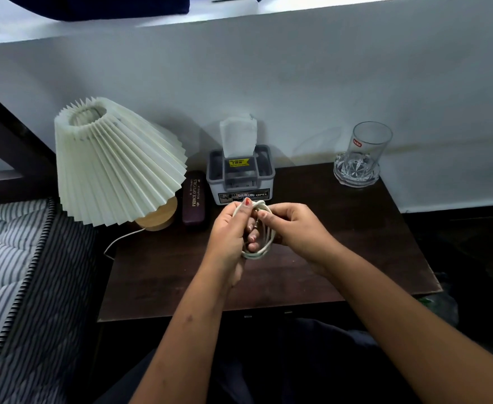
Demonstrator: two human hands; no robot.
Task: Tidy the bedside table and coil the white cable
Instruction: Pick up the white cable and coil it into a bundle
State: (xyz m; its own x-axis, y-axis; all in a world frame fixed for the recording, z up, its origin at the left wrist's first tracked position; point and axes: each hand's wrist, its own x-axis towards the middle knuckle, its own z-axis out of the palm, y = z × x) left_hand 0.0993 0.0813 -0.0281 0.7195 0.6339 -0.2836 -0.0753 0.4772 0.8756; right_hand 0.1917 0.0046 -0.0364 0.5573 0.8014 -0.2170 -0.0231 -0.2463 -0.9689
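The white cable [261, 252] is wound into several loops held above the middle of the dark wooden bedside table [163, 275]. My left hand [227, 231] grips the left side of the coil, with the loops running around its fingers. My right hand [295, 228] pinches the cable at the coil's right side, thumb and forefinger near the top. Part of the coil is hidden between the two hands.
A pleated white lamp [114, 161] on a wooden base stands at the back left, its cord [120, 240] trailing off the table's left edge. A dark glasses case [193, 198], a tissue box [241, 176] and a glass [366, 150] on a glass coaster [356, 177] line the wall. A striped mattress [12, 258] lies at left.
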